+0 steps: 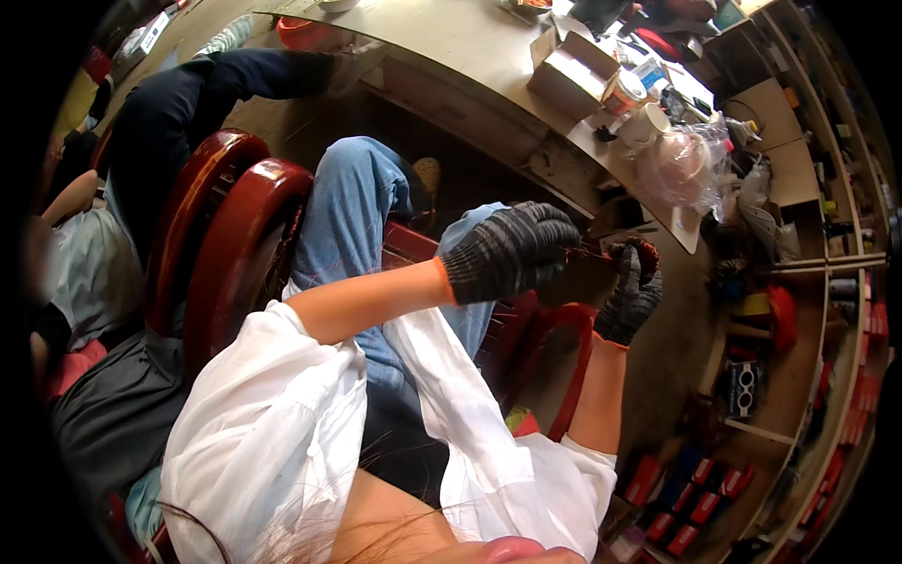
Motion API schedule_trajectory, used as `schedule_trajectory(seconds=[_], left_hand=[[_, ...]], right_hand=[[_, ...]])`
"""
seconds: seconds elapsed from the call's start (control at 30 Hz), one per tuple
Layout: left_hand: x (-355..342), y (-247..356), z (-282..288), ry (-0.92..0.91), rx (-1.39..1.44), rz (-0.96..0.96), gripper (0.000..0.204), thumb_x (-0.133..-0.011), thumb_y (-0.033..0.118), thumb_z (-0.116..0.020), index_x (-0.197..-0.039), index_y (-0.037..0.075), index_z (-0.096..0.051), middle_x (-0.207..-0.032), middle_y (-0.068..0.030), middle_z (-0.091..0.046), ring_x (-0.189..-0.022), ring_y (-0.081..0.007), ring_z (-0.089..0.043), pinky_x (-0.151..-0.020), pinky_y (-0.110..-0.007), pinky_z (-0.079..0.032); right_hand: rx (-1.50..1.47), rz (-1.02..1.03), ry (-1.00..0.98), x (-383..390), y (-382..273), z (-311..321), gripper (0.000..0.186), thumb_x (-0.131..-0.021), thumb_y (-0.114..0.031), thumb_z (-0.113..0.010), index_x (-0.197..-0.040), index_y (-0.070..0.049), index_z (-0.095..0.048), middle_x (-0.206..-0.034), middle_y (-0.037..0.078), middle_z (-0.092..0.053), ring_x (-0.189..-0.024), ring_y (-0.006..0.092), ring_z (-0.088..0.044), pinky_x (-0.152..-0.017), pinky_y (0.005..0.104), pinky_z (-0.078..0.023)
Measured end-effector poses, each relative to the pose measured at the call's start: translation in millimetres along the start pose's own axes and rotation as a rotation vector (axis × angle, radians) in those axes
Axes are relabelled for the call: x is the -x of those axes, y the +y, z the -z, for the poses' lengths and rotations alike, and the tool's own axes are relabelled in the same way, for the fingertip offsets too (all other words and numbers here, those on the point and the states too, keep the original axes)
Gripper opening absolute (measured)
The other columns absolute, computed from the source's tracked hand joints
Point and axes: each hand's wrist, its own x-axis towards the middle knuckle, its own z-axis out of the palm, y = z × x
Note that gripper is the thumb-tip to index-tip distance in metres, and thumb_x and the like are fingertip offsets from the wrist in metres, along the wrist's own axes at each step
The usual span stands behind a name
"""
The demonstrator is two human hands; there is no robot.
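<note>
- Pale table (451, 42) stretches across the far side, with an open cardboard box (568, 85) and a clear plastic bag (686, 169) near its right end; loaded shelves (817, 269) stand to my right
- My red-brown bundle (643, 250) sits at the fingertips of my right hand (631, 296), in front of me and just short of the table's edge, over the floor rather than on anything
- My right hand is the nearer one, its gloved fingers curled in and seemingly closed about the bundle
- My left hand (517, 249) is just to the left, palm turned down, fingers bent and partly closed; I cannot tell whether they pinch anything
- Thin reddish strands (592, 253) run roughly sideways between both hands; the bundle's own long axis is too hidden to tell
</note>
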Motion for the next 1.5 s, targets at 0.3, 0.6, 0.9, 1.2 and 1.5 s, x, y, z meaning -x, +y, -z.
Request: schedule_trajectory(seconds=[0.3,0.6,0.9,1.2,1.5], left_hand=[[12.2,-22.5,-23.8,-0.049,-0.129,0.165,0.025,-0.066,0.020,-0.072,-0.088,0.012,-0.064,-0.092,-0.0079,-0.061,-0.088,-0.0263,-0.057,-0.079,-0.036,-0.045],[26.0,-48.3,-42.7,0.003,0.231,0.428,0.018,-0.072,0.012,-0.069,-0.088,0.007,-0.062,-0.084,-0.0066,-0.061,-0.078,-0.0197,-0.059,-0.071,-0.031,-0.048],[21.3,-38.1,-25.0,0.026,0.803,0.699,0.011,-0.083,0.003,-0.056,-0.093,0.002,-0.052,-0.073,-0.0056,-0.060,-0.062,-0.0102,-0.057,-0.057,-0.022,-0.047],[19.8,-47.5,-30.1,0.297,0.875,0.701,0.011,-0.086,0.006,-0.056,-0.096,0.004,-0.052,-0.078,-0.0079,-0.062,-0.061,-0.0111,-0.059,-0.053,-0.021,-0.049],[14.9,-37.9,-46.7,0.270,0.779,0.628,0.010,-0.085,0.003,-0.056,-0.094,0.001,-0.054,-0.080,-0.0074,-0.061,-0.071,-0.0117,-0.059,-0.065,-0.025,-0.051]], right_hand=[[-0.024,-0.123,-0.065,11.9,12.7,-10.5,0.014,-0.084,-0.003,-0.056,-0.097,0.002,-0.059,-0.083,0.006,-0.063,-0.075,0.0120,-0.059,-0.071,0.0242,-0.048],[-0.066,-0.131,-0.098,16.8,13.6,-14.0,0.012,-0.084,-0.005,-0.056,-0.094,0.001,-0.060,-0.080,0.005,-0.063,-0.072,0.0108,-0.058,-0.069,0.0239,-0.047],[0.053,-0.191,-0.066,11.4,17.5,-7.4,0.012,-0.084,-0.005,-0.057,-0.093,0.001,-0.060,-0.080,0.004,-0.062,-0.072,0.0092,-0.057,-0.070,0.0226,-0.046],[0.184,0.106,0.059,19.7,2.5,-19.0,0.012,-0.077,-0.004,-0.065,-0.088,-0.001,-0.061,-0.080,0.005,-0.063,-0.073,0.0135,-0.059,-0.071,0.0259,-0.048],[0.721,0.411,-0.282,34.3,13.9,-28.5,0.034,-0.063,-0.031,-0.078,-0.071,-0.003,-0.060,-0.061,0.012,-0.057,-0.054,0.0275,-0.056,-0.053,0.0338,-0.046]])
